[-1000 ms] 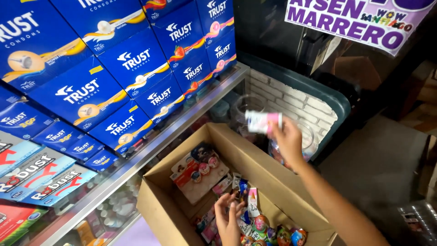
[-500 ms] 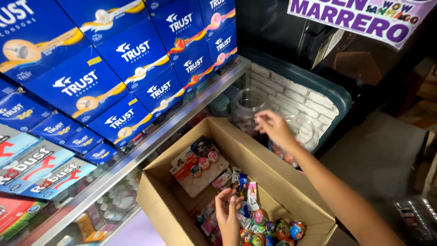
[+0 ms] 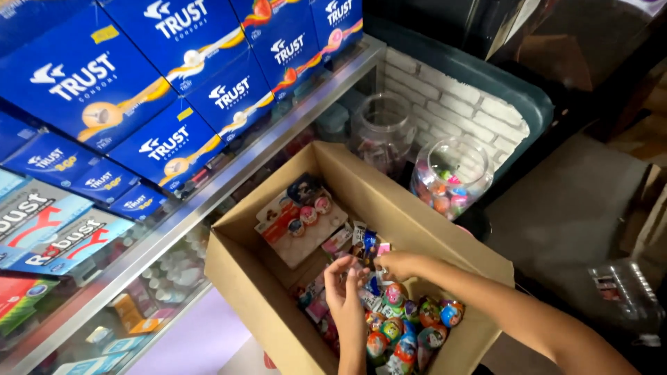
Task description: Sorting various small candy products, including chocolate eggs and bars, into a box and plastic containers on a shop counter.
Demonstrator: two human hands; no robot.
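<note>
**Both hands down in the box of wrapped sweets**

At the far left, blue cartons (image 3: 167,149) lie slanted across the top of a glass display case, its metal edge (image 3: 229,184) running up toward the far right. More flat red and blue packs (image 3: 62,239) sit behind them at the left edge, and small packets show dimly through the glass below.

Just beside the case stands an open cardboard box (image 3: 257,278), flaps up. Against its far-left inner wall leans a flat card of round sweets (image 3: 299,215). The near-right corner of the box is heaped with colourful foil-wrapped eggs (image 3: 399,326) and loose small packets.

The left hand (image 3: 344,288) reaches up from the near edge, fingers half curled over the pile in a narrow grip; I cannot tell whether anything sits between them. The right hand (image 3: 403,265) comes in over the right wall of the box, fingers pinched together at a small packet (image 3: 372,267) on top of the heap, just beside the left fingertips.

Past the far corner of the box stand two clear jars: a taller one (image 3: 382,132) and, further right, a rounder jar (image 3: 451,177) partly filled with bright sweets. A white brick-patterned panel (image 3: 458,104) stands behind them.
</note>
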